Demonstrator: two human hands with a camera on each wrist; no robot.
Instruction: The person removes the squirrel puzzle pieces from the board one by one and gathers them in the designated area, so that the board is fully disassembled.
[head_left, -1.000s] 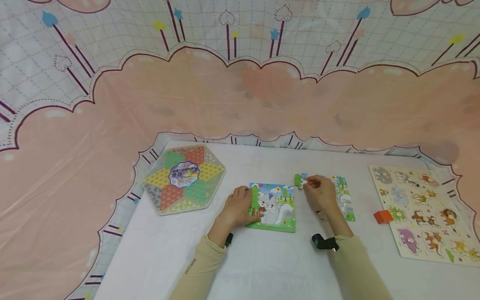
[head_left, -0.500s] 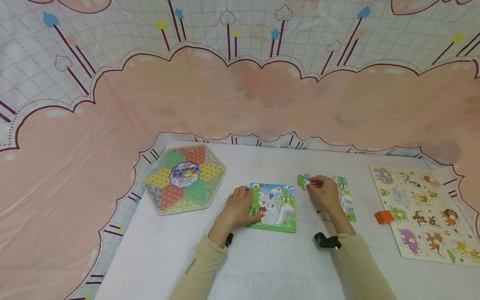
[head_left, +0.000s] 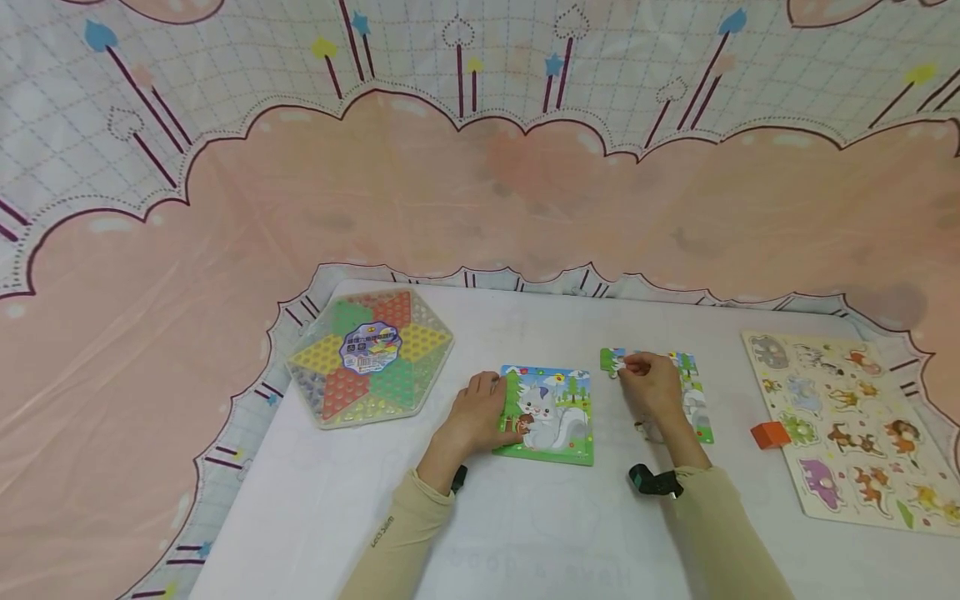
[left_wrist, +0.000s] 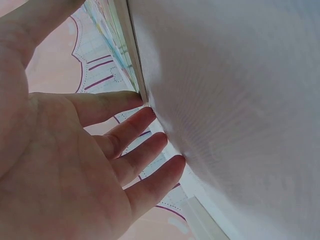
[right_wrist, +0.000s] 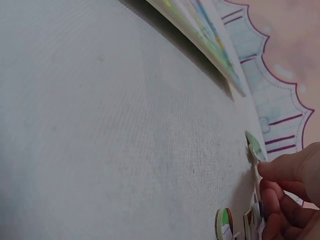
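A square puzzle board (head_left: pixel 553 417) with a grey squirrel picture lies mid-table. My left hand (head_left: pixel 476 414) rests at its left edge. In the left wrist view its fingers (left_wrist: pixel 145 147) reach down with tips at the tabletop, the forefinger against the board's side. To the right of the board, my right hand (head_left: pixel 652 387) pinches a small green and white puzzle piece (head_left: pixel 610 359) between thumb and fingers; the piece stands tilted in the right wrist view. Several matching picture pieces (head_left: pixel 695 404) lie under and beyond this hand, partly hidden by it.
A hexagonal board (head_left: pixel 371 392) with coloured triangles, under a clear cover, lies at the left. On the right is a wooden animal knob puzzle (head_left: pixel 847 433), with an orange block (head_left: pixel 771 434) at its left edge. A patterned cloth (head_left: pixel 525 208) hangs behind the white table (head_left: pixel 525 533).
My right hand has shifted slightly to the right, bringing the pinched puzzle piece along, a little farther from the squirrel board. The left hand has stayed at the board's edge.
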